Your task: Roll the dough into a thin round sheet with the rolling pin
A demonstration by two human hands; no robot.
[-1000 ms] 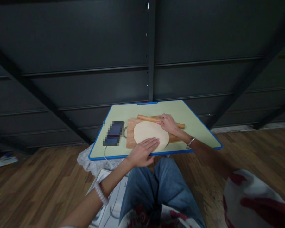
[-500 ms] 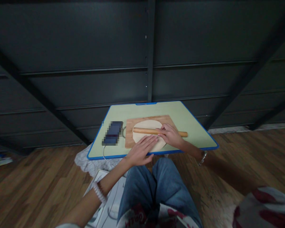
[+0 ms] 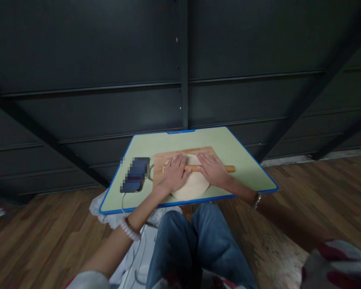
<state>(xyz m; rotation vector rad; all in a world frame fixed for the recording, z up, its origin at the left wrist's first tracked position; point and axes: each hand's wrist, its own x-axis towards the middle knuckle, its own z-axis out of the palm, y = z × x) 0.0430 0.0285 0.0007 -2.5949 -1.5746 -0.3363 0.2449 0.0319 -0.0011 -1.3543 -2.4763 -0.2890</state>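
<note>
A wooden rolling pin (image 3: 230, 169) lies crosswise on a flat, roughly round sheet of pale dough (image 3: 190, 188). Under the dough is a wooden cutting board (image 3: 158, 160). My left hand (image 3: 176, 173) is closed over the pin's left part, its fingers reaching over the far side and its thumb pointing inward. Over the right part, my right hand (image 3: 213, 170) holds the pin in the same way, thumb toward the left. The pin's right end sticks out past the right hand, and both palms hide parts of the pin and dough.
The board rests on a small pale-green table (image 3: 243, 176) with a blue edge. A phone-like dark device (image 3: 136, 173), partly pixelated, lies at its left with a white cable (image 3: 123, 202). A dark panelled wall (image 3: 132, 106) stands behind; my knees (image 3: 209, 216) are below the front edge.
My left hand has moved from the dough's near part up onto the rolling pin. My right hand has changed from a finger hold to a palm-down hold. The view has shifted slightly.
</note>
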